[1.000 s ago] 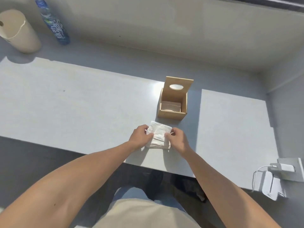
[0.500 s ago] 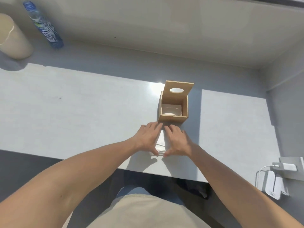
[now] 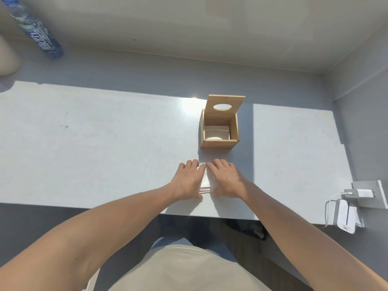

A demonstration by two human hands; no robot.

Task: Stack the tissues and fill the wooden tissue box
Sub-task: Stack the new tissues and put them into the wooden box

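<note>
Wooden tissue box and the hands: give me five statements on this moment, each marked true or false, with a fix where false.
1. The wooden tissue box stands with its lid raised. True.
2. Both hands lie flat on the tissue stack. True: the left hand and the right hand press it side by side.
3. The tissue stack is inside the box. False: it lies on the table, nearer the person than the box.
4. The lid has a square hole. False: the hole is oval.
5. The blue bottle stands right beside the box. False: it is far off, at the table's far left.
</note>
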